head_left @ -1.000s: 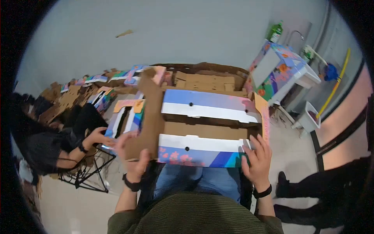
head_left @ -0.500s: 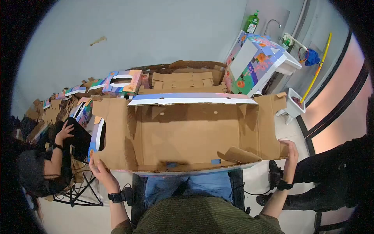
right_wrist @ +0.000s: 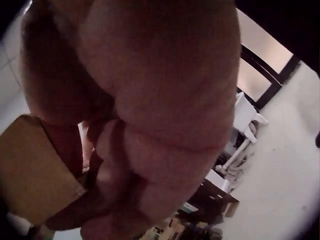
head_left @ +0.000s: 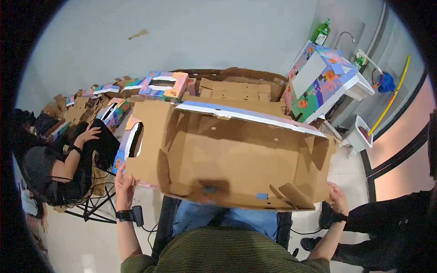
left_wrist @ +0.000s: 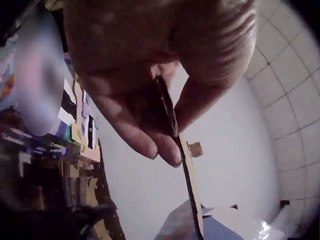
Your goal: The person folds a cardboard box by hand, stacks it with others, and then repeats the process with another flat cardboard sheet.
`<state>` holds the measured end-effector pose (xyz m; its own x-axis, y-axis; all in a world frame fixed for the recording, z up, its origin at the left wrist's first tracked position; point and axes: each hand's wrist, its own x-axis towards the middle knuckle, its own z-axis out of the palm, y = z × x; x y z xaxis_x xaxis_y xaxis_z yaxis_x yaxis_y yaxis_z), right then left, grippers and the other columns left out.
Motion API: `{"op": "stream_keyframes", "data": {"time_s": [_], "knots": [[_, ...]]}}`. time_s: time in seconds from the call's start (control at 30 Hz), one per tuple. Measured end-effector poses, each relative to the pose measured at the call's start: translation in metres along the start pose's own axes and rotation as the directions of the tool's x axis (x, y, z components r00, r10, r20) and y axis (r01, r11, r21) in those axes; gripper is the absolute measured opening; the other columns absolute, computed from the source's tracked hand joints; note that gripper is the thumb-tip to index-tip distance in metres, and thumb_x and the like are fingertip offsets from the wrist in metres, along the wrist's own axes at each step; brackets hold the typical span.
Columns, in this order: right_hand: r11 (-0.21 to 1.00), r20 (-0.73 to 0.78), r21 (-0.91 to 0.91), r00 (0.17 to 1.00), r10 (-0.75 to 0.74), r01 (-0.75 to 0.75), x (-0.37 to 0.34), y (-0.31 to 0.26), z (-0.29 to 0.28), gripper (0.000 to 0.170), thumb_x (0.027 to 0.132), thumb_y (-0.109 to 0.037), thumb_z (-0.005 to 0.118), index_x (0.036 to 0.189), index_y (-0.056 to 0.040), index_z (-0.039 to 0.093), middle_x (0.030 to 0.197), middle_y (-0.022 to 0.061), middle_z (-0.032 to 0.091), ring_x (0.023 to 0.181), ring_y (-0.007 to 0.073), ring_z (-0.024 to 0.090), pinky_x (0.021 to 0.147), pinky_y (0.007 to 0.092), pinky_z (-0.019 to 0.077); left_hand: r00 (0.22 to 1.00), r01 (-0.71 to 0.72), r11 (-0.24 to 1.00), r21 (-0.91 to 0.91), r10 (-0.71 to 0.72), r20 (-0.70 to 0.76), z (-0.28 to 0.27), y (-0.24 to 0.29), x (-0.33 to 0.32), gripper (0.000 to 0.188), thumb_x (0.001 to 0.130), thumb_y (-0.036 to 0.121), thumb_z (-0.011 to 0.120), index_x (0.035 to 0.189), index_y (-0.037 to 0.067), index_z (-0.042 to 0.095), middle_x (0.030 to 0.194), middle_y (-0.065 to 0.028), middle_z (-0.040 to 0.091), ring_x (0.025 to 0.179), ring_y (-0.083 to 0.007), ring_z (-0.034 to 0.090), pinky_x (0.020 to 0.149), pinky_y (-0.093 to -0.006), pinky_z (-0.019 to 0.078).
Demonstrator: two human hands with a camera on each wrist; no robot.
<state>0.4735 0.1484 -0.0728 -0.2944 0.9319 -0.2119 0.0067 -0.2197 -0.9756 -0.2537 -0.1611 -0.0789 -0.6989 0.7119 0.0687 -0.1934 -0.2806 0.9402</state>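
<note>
A large cardboard box (head_left: 236, 159) lies open above the lap in the head view, its plain brown inside facing up and its side flaps spread. At the lower corner of its left flap (head_left: 148, 136), my left hand (head_left: 124, 189) pinches the edge; the left wrist view shows the cardboard edge (left_wrist: 187, 175) between thumb and fingers of that hand (left_wrist: 160, 65). My right hand (head_left: 337, 200) grips the right flap's lower edge. Close up, the fingers of the right hand (right_wrist: 145, 115) curl by a brown cardboard piece (right_wrist: 35, 170). A loose inner flap (head_left: 295, 196) stands at the box's lower right.
Printed boxes (head_left: 164, 85) and flat cardboard stand along the wall. A person (head_left: 59, 164) sits at the left, another's dark-clothed legs (head_left: 373, 223) are at the right. A sink (head_left: 359, 88) with a green bottle (head_left: 321, 32) stands back right.
The box has turned from its printed, partly closed top to its open brown inside, then tilted down at the right. Both hands have moved outward from the box's sides to the spread flaps.
</note>
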Motion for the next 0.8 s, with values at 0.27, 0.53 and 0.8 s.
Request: {"op": "stream_keyframes", "data": {"time_s": [0.27, 0.53, 0.8], "knots": [[0.996, -0.096, 0.067, 0.994, -0.044, 0.051, 0.018, 0.016, 0.033, 0.038, 0.102, -0.029, 0.060, 0.131, -0.0045, 0.058, 0.103, 0.0007, 0.070, 0.079, 0.0065, 0.062, 0.066, 0.0215, 0.0476, 0.974, 0.204, 0.978, -0.045, -0.198, 0.109, -0.037, -0.001, -0.019, 0.057, 0.094, 0.004, 0.066, 0.145, 0.003, 0.042, 0.125, -0.0081, 0.065, 0.094, -0.0131, 0.069, 0.080, -0.0280, 0.0605], [-0.005, -0.100, -0.993, 0.871, -0.481, -0.117, -0.015, -0.051, 0.032, 0.045, 0.097, -0.025, 0.062, 0.133, 0.0006, 0.055, 0.113, 0.0164, 0.068, 0.098, 0.0330, 0.066, 0.086, 0.0435, 0.0533, 0.996, -0.060, 0.185, 0.981, 0.072, 0.047, 0.013, 0.072, -0.035, 0.069, 0.094, 0.018, 0.067, 0.152, 0.003, 0.031, 0.128, -0.0163, 0.063, 0.103, -0.0335, 0.067, 0.089, -0.0457, 0.0545], [-0.212, 0.418, -0.908, 0.733, -0.537, 0.362, -0.063, -0.196, 0.167, 0.054, 0.093, -0.026, 0.068, 0.138, -0.0022, 0.052, 0.136, 0.0233, 0.055, 0.124, 0.0403, 0.054, 0.105, 0.0463, 0.0444, 0.720, -0.653, -0.382, 0.654, -0.045, 0.692, 0.142, 0.208, -0.020, 0.070, 0.086, 0.022, 0.072, 0.147, 0.005, 0.041, 0.147, -0.0181, 0.046, 0.135, -0.0372, 0.044, 0.115, -0.0514, 0.0314]]}}
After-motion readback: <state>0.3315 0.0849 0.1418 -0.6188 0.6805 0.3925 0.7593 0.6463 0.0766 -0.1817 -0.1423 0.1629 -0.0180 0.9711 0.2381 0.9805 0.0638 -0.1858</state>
